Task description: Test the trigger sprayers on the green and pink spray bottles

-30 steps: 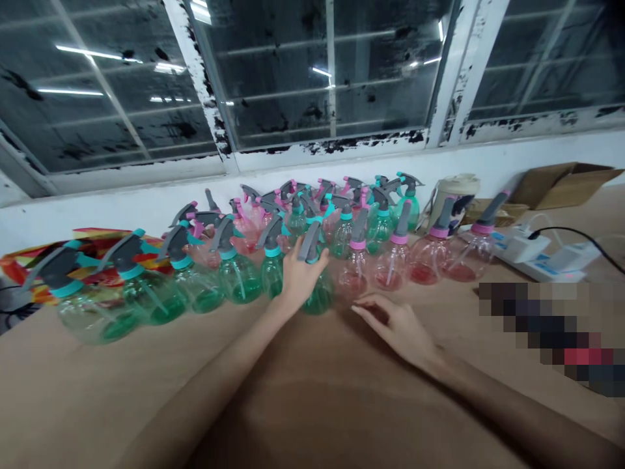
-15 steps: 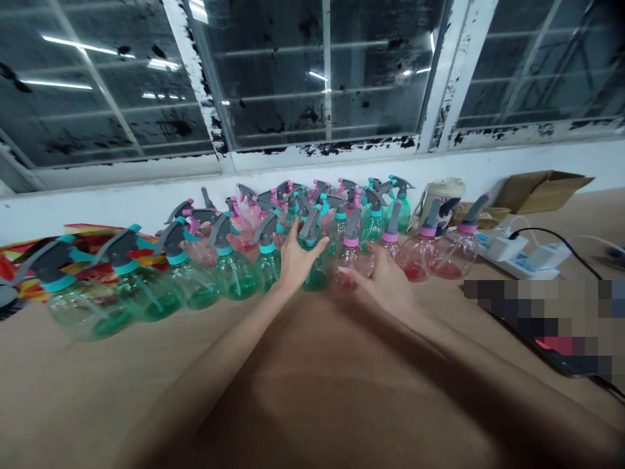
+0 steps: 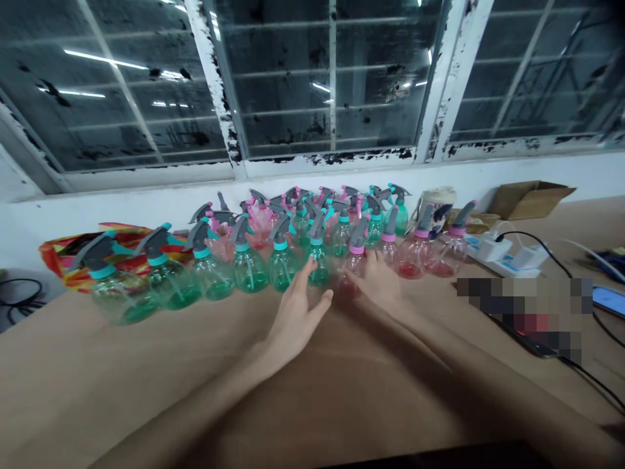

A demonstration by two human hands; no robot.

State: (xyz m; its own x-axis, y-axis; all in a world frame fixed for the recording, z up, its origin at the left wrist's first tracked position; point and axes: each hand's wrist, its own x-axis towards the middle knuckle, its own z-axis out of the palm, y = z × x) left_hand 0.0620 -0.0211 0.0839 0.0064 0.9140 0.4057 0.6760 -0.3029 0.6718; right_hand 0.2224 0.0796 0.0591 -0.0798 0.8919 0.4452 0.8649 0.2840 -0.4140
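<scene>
My left hand (image 3: 299, 314) is open in front of a green spray bottle (image 3: 319, 272), its thumb and fingers apart. That bottle stands upright with a grey trigger head and a turquoise collar. Around the side of a pink spray bottle (image 3: 355, 266) with a pink collar, my right hand (image 3: 381, 281) is closed, thumb at the front; blur softens the exact contact. More green spray bottles (image 3: 250, 270) form a row to the left. To the right stand further pink ones (image 3: 414, 255), with pinkish-red liquid at the bottom.
Behind the front row, several more bottles crowd against the white wall (image 3: 303, 174) under the windows. A patterned cup (image 3: 439, 202), a cardboard box (image 3: 530, 198) and a power strip (image 3: 508, 257) with chargers are at right. A colourful bag (image 3: 63, 260) lies at left.
My left hand has drawn back toward me from the green bottle, leaving it standing in the row. My right hand stays at the pink bottle. The view has shifted slightly.
</scene>
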